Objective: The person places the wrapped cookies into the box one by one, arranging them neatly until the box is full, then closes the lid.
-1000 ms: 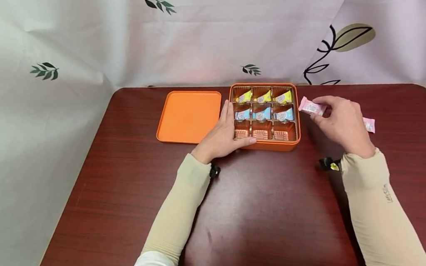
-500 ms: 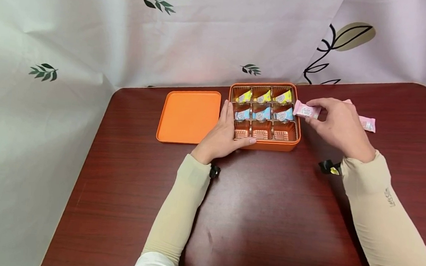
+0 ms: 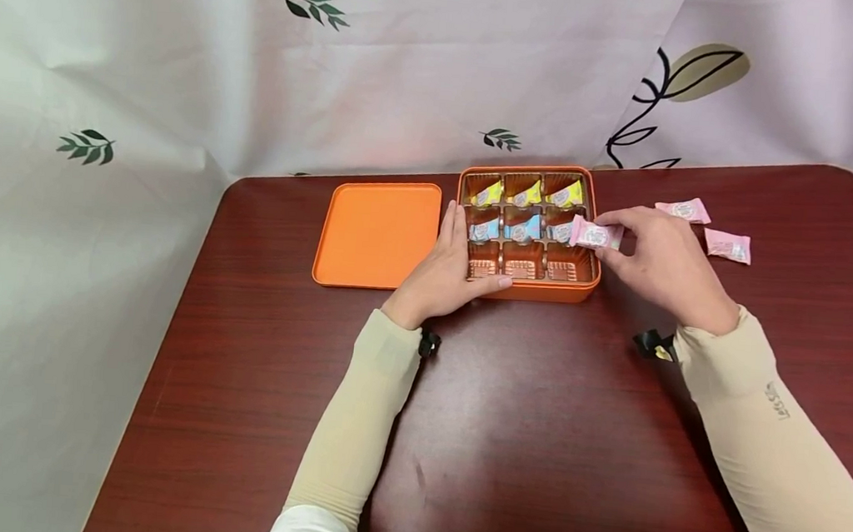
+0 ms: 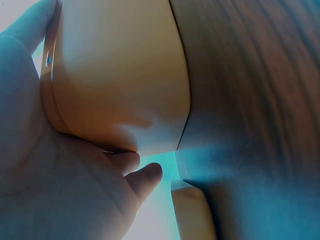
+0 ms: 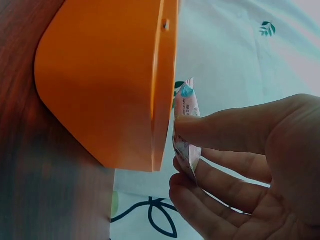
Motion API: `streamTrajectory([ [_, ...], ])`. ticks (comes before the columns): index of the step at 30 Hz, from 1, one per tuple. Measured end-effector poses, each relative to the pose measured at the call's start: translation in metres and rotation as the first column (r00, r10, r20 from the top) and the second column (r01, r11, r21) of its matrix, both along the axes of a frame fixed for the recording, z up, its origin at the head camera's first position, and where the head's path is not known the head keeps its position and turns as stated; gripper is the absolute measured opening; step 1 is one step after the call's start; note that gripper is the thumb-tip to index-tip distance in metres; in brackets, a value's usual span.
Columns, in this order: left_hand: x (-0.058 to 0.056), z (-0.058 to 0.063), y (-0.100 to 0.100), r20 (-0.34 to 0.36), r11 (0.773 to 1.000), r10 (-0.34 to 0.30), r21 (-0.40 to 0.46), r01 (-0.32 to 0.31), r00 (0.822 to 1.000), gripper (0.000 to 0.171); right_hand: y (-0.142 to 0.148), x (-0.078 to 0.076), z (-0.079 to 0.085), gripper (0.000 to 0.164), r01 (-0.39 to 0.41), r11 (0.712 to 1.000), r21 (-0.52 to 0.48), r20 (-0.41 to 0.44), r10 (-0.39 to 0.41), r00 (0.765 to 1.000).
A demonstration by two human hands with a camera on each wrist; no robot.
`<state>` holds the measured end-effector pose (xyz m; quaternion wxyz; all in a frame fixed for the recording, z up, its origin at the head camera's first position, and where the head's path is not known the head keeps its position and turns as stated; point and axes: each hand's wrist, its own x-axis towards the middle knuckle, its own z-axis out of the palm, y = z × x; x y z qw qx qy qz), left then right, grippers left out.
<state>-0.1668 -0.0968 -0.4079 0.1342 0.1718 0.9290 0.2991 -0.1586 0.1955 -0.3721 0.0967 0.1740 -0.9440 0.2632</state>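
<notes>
An orange tin (image 3: 554, 294) with a divided brown tray stands near the back of the table. Yellow-wrapped candies (image 3: 526, 193) fill its far row and blue-wrapped ones (image 3: 523, 228) its middle row; no candy shows in the near row. Against the tin's left front corner rests my left hand (image 3: 437, 273), fingers straight along the side and thumb on the front edge. My right hand (image 3: 665, 264) pinches a pink-wrapped candy (image 3: 591, 234) between thumb and fingers, above the tin's right rim. That candy partly covers the right-hand blue one. The right wrist view shows the pinched candy (image 5: 186, 107) beside the tin's rim.
An orange lid (image 3: 378, 235) lies flat to the left of the tin. Two more pink-wrapped candies (image 3: 729, 245) lie on the table (image 3: 534, 425) beyond my right hand. A white curtain (image 3: 382, 70) with leaf prints hangs behind the table.
My right hand has carried the pink candy leftward, from beside the tin to over its right rim. Both pink candies on the table now show fully. My left hand has stayed put.
</notes>
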Motion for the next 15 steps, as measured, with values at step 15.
streamTrajectory([
  [15,0.0001,0.0001,0.0000,-0.003,1.000,0.002,-0.009,-0.002,1.000,0.124,-0.0078,0.0069,-0.0037,0.030,-0.049,0.999,-0.009,0.019,0.050,0.999],
])
